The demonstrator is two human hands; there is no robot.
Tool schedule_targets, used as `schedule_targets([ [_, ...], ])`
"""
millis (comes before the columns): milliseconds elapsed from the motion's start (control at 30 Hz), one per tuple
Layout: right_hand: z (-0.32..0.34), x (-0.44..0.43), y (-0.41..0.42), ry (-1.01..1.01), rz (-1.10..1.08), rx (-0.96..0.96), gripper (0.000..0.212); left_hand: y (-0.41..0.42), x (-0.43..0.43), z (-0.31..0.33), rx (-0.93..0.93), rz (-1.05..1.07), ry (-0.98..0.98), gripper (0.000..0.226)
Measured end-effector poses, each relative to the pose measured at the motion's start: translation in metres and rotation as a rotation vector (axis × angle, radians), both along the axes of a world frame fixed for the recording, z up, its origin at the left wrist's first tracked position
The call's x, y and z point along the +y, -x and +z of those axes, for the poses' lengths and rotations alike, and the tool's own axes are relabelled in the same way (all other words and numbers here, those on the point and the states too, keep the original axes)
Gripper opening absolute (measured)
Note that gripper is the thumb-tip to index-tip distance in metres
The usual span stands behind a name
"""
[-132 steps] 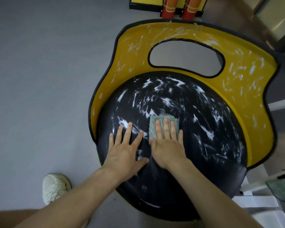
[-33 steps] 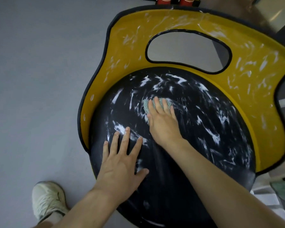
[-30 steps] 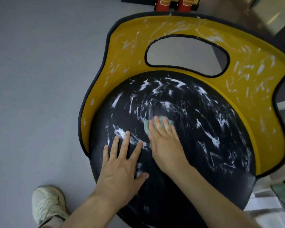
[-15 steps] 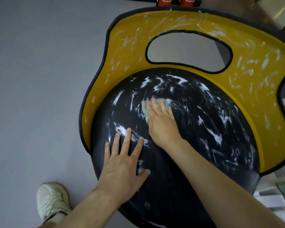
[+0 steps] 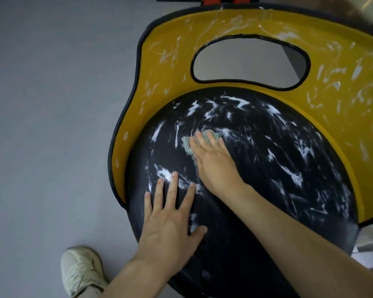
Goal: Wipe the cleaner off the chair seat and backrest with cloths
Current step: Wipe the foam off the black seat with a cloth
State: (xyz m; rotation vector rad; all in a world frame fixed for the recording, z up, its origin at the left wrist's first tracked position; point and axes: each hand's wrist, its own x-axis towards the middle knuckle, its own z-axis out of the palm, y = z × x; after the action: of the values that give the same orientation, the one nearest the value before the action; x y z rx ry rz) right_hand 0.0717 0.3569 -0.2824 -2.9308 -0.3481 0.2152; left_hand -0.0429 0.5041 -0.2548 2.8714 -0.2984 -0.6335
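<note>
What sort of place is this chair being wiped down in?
Likely an indoor public or commercial space, not a home, though that is a guess: smooth grey floor, a moulded yellow-and-black chair, and two red cylinders behind it that may be fire extinguishers.

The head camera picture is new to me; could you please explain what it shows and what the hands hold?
There is no machine: a person wears a camera on the head, looking down at their work. Below is a chair, its black seat and yellow backrest streaked with white cleaner. The right hand presses a small green cloth flat on the seat. The left hand rests spread on the seat, holding nothing. A pale shoe stands on the grey floor.
</note>
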Motion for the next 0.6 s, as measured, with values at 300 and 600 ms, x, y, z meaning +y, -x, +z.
schedule_targets([
  [300, 0.0, -0.033, 0.114, 0.053, 0.12, 0.011, 0.062, 0.0, 0.004, -0.002, -0.022, -0.004, 0.027, 0.088],
  [600, 0.002, -0.004, 0.036, -0.033, 0.048, 0.026, 0.069, 0.002, 0.002, 0.002, -0.009, -0.005, -0.001, 0.088],
])
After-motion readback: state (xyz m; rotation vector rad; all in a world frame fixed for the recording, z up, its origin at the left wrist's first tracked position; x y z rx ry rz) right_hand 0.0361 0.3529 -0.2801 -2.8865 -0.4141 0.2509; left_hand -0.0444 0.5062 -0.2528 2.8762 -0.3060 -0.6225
